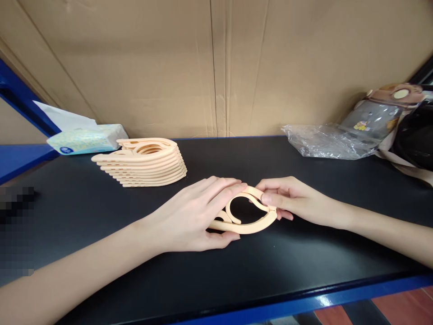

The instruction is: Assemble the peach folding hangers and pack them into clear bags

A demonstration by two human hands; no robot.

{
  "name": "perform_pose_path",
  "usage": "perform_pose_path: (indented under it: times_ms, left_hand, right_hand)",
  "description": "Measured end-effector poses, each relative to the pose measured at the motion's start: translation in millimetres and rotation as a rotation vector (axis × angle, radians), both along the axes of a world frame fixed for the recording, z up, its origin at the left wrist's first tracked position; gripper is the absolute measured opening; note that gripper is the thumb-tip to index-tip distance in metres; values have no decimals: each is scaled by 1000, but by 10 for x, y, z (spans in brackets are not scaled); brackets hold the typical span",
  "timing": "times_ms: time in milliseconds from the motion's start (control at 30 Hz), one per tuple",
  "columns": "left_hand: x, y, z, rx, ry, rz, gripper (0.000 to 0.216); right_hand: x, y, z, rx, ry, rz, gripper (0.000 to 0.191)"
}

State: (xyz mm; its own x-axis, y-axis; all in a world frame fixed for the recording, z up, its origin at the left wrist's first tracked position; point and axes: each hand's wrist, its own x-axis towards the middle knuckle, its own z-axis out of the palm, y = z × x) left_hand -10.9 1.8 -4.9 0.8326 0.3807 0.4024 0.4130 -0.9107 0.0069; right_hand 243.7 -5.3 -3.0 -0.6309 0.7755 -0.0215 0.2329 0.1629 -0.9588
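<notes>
A cream plastic folding hanger (257,225) is folded together just above or on the black tabletop; I cannot tell if it touches. My left hand (203,212) is closed round its left part, fingers over the top and thumb along the near side, hiding that end. With thumb and fingers, my right hand (287,198) pinches the hanger's right end, by the joint. The curved hook shows between both hands. Farther back on the left, a neat stack of folded hangers (145,167) of the same colour lies flat.
A tissue pack (88,139) lies behind the stack. At the back right are a crumpled clear plastic bag (324,142), a bottle with a brown lid (375,113) and a black object (416,135) with a strap. Cardboard (152,67) stands behind the table, whose front edge (304,302) is blue.
</notes>
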Motion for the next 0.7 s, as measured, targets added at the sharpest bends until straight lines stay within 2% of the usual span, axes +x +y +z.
perform_pose_path:
  times_ms: [133, 267, 333, 400, 467, 533, 600, 700]
  left_hand:
    - [-29, -41, 190, 72, -5, 44, 60]
    - [-255, 31, 629, 125, -28, 148, 57]
    - [-475, 130, 851, 58, -63, 241, 56]
    - [-729, 249, 1004, -8, -93, 439, 60]
    - [-967, 367, 1073, -69, -115, 651, 66]
    - [-1145, 465, 1079, -146, -89, 786, 72]
    - [-1249, 537, 1056, -232, -53, 864, 77]
    - [-1307, 602, 1027, -351, -14, 888, 80]
  right_hand:
    - [28, 35, 3, 22, 107, -89, 39]
    - [61, 97, -3, 37, 94, -162, 39]
    - [59, 119, -10, 38, 78, -150, 37]
    - [45, 128, -18, 27, 54, -114, 35]
    - [32, 125, -25, 17, 34, -77, 32]
    - [29, 115, -32, 16, 23, -54, 29]
    - [37, 103, -36, 16, 21, -40, 27]
    - [53, 88, -32, 9, 5, -32, 25]
